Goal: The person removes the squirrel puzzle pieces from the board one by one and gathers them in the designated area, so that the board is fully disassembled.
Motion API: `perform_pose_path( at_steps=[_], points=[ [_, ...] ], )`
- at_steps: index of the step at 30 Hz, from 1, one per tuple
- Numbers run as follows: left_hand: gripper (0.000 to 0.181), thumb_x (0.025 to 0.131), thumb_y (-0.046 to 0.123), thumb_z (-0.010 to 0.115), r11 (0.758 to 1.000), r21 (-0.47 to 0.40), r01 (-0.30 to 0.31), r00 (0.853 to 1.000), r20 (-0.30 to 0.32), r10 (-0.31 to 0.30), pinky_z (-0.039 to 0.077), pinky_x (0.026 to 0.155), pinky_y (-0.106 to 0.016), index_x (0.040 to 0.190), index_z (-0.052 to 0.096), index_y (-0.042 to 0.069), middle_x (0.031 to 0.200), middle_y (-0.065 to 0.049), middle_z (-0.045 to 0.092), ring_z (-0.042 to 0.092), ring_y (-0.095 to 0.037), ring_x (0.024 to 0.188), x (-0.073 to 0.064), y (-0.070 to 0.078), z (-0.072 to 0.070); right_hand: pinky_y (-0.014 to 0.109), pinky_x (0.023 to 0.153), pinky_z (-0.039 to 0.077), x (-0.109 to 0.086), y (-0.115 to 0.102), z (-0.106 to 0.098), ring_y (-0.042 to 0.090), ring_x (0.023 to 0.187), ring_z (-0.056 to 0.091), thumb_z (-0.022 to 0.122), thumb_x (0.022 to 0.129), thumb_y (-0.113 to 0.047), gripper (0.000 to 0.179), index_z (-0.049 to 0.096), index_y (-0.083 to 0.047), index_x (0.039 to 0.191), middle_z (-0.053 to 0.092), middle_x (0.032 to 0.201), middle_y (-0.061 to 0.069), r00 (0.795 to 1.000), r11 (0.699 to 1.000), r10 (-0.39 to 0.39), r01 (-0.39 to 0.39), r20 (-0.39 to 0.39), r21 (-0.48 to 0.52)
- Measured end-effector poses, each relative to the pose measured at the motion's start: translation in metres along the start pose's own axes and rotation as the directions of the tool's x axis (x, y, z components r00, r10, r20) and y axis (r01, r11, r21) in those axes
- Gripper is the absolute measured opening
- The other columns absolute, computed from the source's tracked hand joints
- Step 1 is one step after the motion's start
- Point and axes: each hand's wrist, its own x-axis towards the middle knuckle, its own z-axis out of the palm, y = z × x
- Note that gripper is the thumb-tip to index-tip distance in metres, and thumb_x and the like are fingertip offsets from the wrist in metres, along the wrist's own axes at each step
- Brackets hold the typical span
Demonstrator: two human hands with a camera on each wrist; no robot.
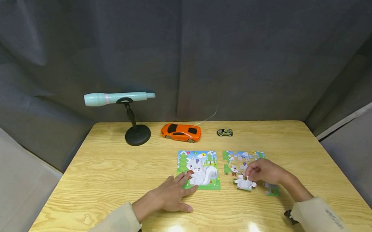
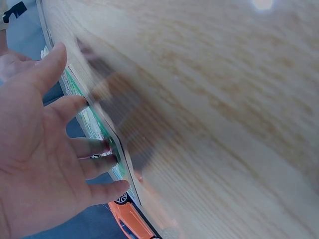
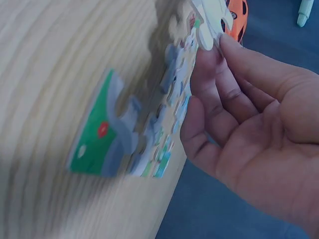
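Observation:
My left hand [image 1: 173,196] lies with fingers spread, its fingertips on the lower left part of a square squirrel picture board [image 1: 212,184]. In the left wrist view the fingers of that hand [image 2: 50,144] are extended and hold nothing. My right hand [image 1: 264,172] pinches a puzzle piece [image 1: 244,184] showing the squirrel's white body, between thumb and fingers. The same pinched piece [image 3: 217,12] appears at the top of the right wrist view. Under and beyond that hand lie several separated puzzle pieces [image 1: 228,169], and a green-and-grey corner piece [image 3: 92,149] sits to its right.
An orange toy car [image 1: 182,132] and a small patterned toy car [image 1: 224,132] stand toward the back of the wooden table [image 1: 108,175]. A light blue microphone [image 1: 118,98] rests on a black stand [image 1: 137,134] at the back left. Dark curtain [image 1: 238,56] hangs behind.

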Motion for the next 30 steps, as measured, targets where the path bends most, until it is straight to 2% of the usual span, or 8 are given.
perform_pose_path(
  at_steps=[11, 18, 25, 30],
  points=[
    [0.072, 0.087, 0.065, 0.046, 1.000, -0.012, 0.003, 1.000, -0.003, -0.003, 0.030, 0.110, -0.057, 0.149, 0.028, 0.033, 0.160, -0.015, 0.010, 0.017, -0.032, 0.147, -0.001, 0.001, 0.000, 0.027, 0.059, 0.048, -0.006, 0.017, 0.000, 0.010, 0.063, 0.052, 0.064, 0.086, -0.003, 0.008, 0.067, 0.004, 0.089, 0.063, 0.073, 0.008, 1.000, 0.999, 0.028, -0.028, 0.008, -0.014],
    [0.071, 0.088, 0.065, 0.046, 1.000, -0.020, 0.011, 1.000, -0.004, -0.011, 0.029, 0.110, -0.057, 0.149, 0.028, 0.033, 0.160, -0.015, 0.008, 0.016, -0.033, 0.147, -0.001, 0.001, -0.001, 0.027, 0.056, 0.048, -0.008, 0.020, 0.003, 0.012, 0.062, 0.053, 0.070, 0.080, -0.005, 0.005, 0.069, -0.001, 0.083, 0.065, 0.072, 0.005, 0.995, 0.993, 0.074, -0.079, -0.062, -0.084],
    [0.069, 0.089, 0.063, 0.045, 0.999, -0.033, 0.005, 1.000, -0.014, -0.005, 0.029, 0.110, -0.058, 0.149, 0.028, 0.033, 0.161, -0.013, 0.005, 0.015, -0.033, 0.147, -0.001, 0.000, 0.000, 0.024, 0.052, 0.044, -0.005, 0.020, 0.005, 0.012, 0.059, 0.051, 0.072, 0.077, -0.004, 0.003, 0.069, -0.002, 0.077, 0.065, 0.068, 0.004, 0.991, 0.987, 0.082, -0.094, -0.102, -0.129],
    [0.068, 0.089, 0.063, 0.045, 0.997, -0.072, 0.004, 1.000, -0.020, -0.005, 0.028, 0.111, -0.058, 0.149, 0.029, 0.033, 0.161, -0.013, 0.005, 0.015, -0.034, 0.147, 0.000, -0.001, 0.000, 0.026, 0.053, 0.043, -0.002, 0.018, 0.006, 0.014, 0.060, 0.050, 0.072, 0.077, -0.003, 0.005, 0.068, -0.005, 0.075, 0.063, 0.068, 0.002, 0.982, 0.978, 0.130, -0.149, -0.137, -0.145]
  ],
)
